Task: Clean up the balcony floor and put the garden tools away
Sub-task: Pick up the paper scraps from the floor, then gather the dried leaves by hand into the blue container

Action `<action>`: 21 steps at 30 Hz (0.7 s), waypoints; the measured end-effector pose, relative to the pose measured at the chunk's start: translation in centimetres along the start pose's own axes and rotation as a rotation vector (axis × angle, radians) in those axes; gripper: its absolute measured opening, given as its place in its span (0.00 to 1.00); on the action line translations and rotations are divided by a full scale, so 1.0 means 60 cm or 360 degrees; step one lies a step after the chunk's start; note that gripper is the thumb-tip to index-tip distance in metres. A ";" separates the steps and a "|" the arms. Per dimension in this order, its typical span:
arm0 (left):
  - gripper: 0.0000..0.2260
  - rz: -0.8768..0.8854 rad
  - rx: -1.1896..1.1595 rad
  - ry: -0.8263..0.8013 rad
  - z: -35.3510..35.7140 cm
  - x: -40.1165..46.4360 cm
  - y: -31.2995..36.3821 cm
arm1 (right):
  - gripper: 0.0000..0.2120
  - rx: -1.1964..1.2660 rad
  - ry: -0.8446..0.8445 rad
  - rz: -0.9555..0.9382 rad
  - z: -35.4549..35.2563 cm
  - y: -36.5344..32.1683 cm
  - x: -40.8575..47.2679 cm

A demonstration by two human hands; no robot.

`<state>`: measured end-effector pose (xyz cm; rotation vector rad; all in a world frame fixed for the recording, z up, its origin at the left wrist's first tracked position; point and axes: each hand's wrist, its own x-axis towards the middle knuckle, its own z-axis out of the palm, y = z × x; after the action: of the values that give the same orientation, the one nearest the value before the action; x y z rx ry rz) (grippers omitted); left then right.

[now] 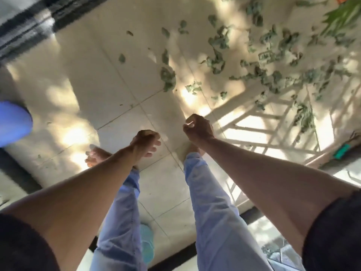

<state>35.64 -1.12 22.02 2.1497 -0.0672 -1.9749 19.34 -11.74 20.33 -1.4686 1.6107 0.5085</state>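
Two hands hang over the tiled floor (125,79): left hand (146,142) and right hand (198,128), fingers of both curled into fists, nothing visibly held. Many green leaf scraps (271,61) lie scattered beyond the right hand. No writing is readable.

Green leaf clippings (254,61) lie scattered across pale floor tiles (117,90).

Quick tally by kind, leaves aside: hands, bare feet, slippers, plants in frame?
Hands: 2, left hand and right hand
Bare feet: 2, one, other mostly hidden
Teal slipper: 1
Green plant: 1
Total: 6
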 end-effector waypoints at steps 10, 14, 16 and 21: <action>0.13 -0.0052 0.0032 -0.0014 0.169 0.109 0.145 | 0.16 0.0194 0.0192 0.0125 -0.125 0.136 0.145; 0.11 -0.0044 0.0103 -0.0122 0.218 0.209 0.159 | 0.19 0.0233 0.0291 0.0179 -0.111 0.189 0.264; 0.11 -0.0012 -0.0005 -0.0092 0.240 0.270 0.173 | 0.18 0.0190 0.0388 0.0155 -0.093 0.208 0.323; 0.13 -0.0027 -0.0216 -0.0088 0.281 0.379 0.199 | 0.22 -0.0044 0.0715 -0.0121 -0.037 0.231 0.433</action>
<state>22.54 -19.09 0.85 2.0182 0.0741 -1.9870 7.57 -25.65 -2.95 -1.7449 1.8837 0.1613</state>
